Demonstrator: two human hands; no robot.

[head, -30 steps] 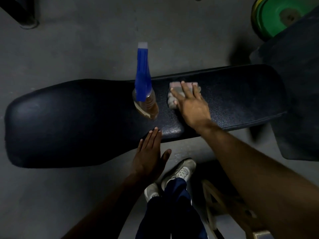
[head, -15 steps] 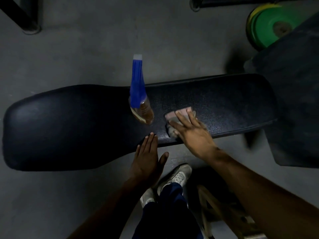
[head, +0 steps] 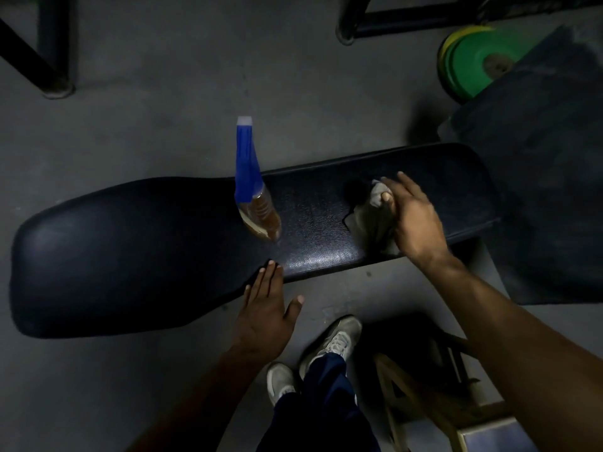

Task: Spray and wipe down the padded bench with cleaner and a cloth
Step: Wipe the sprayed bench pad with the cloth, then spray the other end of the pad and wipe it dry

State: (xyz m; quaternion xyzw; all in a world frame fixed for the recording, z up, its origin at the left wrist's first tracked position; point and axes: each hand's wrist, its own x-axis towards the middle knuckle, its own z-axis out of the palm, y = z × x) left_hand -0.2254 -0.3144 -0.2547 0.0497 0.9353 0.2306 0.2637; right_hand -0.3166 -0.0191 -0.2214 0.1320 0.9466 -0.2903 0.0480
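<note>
1. Gripping the bunched cloth [head: 372,212], the right hand [head: 414,216] pressed it onto the padded bench [head: 130,256], right of the spray bottle [head: 253,190].
2. That bottle stood upright mid-bench.
3. Left hand [head: 266,314], fingers straight, touched the bench's near edge below the bottle.

The counter [head: 130,249] is a long black padded thing, pretty shiny near its front edge. A spray bottle [head: 253,190] with a blue top stands on it mid-length, and a crumpled cloth [head: 370,212], grey I think given the dim light, lies toward its right end.
</note>
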